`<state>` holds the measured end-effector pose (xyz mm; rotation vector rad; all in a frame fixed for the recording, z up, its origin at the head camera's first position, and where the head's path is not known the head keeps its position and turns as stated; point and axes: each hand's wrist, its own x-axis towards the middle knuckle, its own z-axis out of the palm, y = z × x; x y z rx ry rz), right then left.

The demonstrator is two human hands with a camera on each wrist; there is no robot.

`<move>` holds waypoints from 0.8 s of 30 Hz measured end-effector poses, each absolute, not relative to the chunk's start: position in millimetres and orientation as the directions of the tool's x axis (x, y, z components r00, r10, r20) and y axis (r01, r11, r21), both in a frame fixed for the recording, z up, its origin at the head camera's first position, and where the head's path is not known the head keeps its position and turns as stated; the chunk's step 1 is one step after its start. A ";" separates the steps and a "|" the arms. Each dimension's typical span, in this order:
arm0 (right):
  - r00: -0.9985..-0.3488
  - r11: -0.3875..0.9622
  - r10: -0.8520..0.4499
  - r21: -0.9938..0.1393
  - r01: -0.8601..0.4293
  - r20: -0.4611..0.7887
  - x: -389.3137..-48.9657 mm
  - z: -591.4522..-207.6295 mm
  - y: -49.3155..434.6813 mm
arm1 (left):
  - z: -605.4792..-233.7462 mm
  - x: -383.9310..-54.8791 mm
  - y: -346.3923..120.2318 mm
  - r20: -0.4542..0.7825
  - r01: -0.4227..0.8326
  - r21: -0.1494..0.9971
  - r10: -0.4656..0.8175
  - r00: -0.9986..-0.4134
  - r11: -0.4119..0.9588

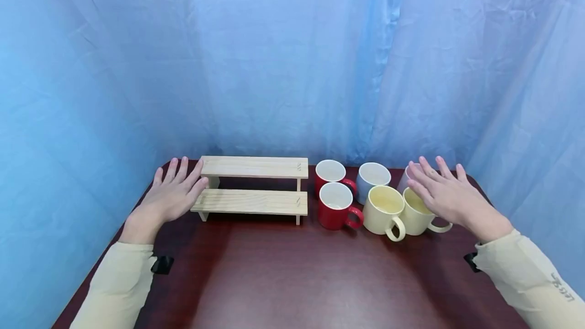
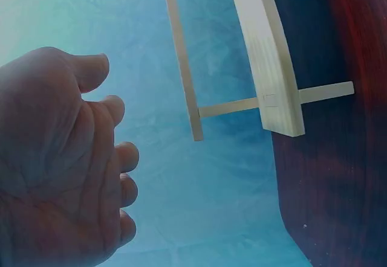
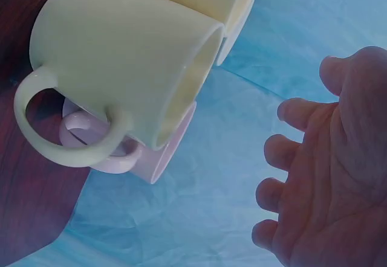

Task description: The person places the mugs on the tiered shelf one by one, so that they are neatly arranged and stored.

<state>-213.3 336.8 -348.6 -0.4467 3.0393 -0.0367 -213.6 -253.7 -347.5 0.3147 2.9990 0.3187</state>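
My left hand is spread beside the left end of a two-tier wooden rack, palm down and holding nothing. In the left wrist view the rack stands apart from the hand. My right hand, fingers spread, hovers above the mugs at the right and partly hides a pale pink mug. Nearest to it is a pale yellow mug, its handle pointing right. Next to that stand another yellow mug, a light blue mug and two red mugs, one behind the other.
All the mugs stand upright on a dark reddish-brown table, to the right of the rack. Light blue curtains hang behind the table and along both sides.
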 end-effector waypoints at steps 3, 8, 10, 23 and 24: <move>-0.953 0.953 -0.301 -0.040 -0.300 -0.039 -210.9 -344.5 335.7 | -343.8 -214.0 -253.5 -0.060 0.196 0.243 0.216 -0.975 0.950; -0.949 0.938 -0.301 -0.152 -0.312 0.089 -200.1 -340.0 338.6 | -337.6 -209.1 -255.0 0.061 0.215 0.414 0.209 -0.976 0.885; -0.946 0.927 -0.278 -0.210 -0.310 0.169 -194.2 -342.1 342.0 | -340.5 -205.8 -256.8 0.121 0.226 0.484 0.191 -0.974 0.845; -0.973 0.787 -0.119 -0.578 -0.215 0.200 -163.8 -408.3 382.1 | -433.1 -207.9 -274.4 0.102 0.135 0.756 0.088 -0.991 0.640; -0.978 0.776 -0.122 -0.598 -0.199 0.167 -162.4 -413.8 386.2 | -438.3 -209.7 -275.2 0.097 0.130 0.766 0.087 -0.991 0.629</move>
